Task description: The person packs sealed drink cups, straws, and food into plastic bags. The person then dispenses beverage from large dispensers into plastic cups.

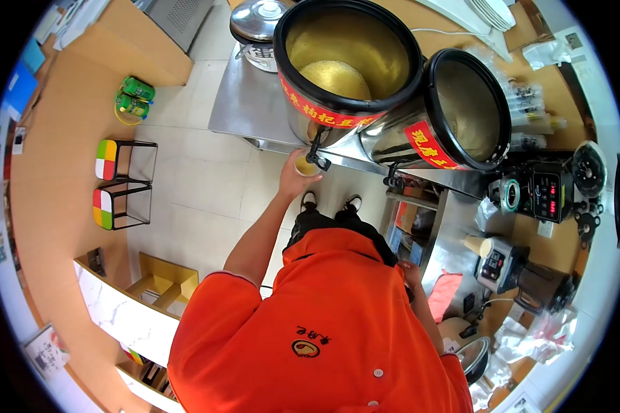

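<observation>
My left hand point(296, 176) is wrapped round a small cup point(306, 166) with yellowish liquid in it. The cup is right beneath the black tap point(317, 155) of a large steel drink urn point(308, 131) with a red label. Inside that lidless urn a pale yellow, foamy liquid point(334, 79) shows. My right hand point(411, 274) hangs low by my right hip, near the counter edge; its fingers are partly hidden, and whether it holds anything is unclear.
A second open urn point(427, 146) stands to the right, beside a lidded pot point(258, 26) further left on the steel counter point(238, 103). Blenders point(503, 265), paper cups point(477, 244) and a pink cloth point(445, 292) sit at right. Coloured stools point(120, 160) are at left.
</observation>
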`<state>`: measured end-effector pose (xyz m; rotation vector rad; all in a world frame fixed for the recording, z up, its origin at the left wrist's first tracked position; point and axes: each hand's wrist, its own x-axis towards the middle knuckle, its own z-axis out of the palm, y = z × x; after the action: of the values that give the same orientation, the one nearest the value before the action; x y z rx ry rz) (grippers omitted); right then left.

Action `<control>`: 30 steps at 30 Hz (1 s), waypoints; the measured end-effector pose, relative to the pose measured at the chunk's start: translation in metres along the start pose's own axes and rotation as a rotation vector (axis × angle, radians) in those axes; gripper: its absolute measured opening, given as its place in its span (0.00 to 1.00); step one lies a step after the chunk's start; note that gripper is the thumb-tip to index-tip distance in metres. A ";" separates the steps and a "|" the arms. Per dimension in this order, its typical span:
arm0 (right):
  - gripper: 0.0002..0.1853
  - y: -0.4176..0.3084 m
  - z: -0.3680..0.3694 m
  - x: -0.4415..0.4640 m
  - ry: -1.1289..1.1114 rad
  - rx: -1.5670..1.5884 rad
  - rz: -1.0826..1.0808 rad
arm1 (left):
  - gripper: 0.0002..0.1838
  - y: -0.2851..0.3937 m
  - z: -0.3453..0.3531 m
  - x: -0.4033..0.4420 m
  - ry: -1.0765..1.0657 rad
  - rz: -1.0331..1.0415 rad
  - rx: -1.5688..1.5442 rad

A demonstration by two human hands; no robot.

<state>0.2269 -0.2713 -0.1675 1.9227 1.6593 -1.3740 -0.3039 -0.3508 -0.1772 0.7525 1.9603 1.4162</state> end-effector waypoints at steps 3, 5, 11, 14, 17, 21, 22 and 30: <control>0.17 -0.003 0.001 -0.005 0.048 0.040 -0.003 | 0.50 -0.001 0.003 0.001 -0.002 0.004 0.024; 0.15 0.005 0.005 0.000 0.083 0.072 -0.013 | 0.50 -0.001 0.004 -0.001 -0.001 0.000 0.016; 0.15 0.019 0.004 0.010 0.059 0.097 -0.007 | 0.50 -0.012 0.009 0.000 0.029 0.000 0.042; 0.16 0.016 0.002 0.011 0.032 0.043 0.030 | 0.49 -0.015 0.010 0.002 0.030 -0.002 0.042; 0.15 0.016 0.000 0.012 0.007 0.068 0.056 | 0.49 -0.012 0.009 0.003 0.013 -0.001 0.021; 0.16 0.000 -0.001 0.000 0.020 0.036 0.055 | 0.49 -0.012 0.008 0.003 0.017 0.007 0.054; 0.17 -0.003 -0.002 -0.001 0.029 0.042 0.056 | 0.49 -0.012 0.008 0.003 0.016 0.007 0.053; 0.18 0.007 0.000 0.007 0.038 -0.040 0.027 | 0.50 -0.010 0.007 0.003 0.003 -0.016 0.034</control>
<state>0.2323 -0.2689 -0.1748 1.9533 1.6592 -1.2921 -0.3022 -0.3471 -0.1892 0.7485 1.9933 1.3784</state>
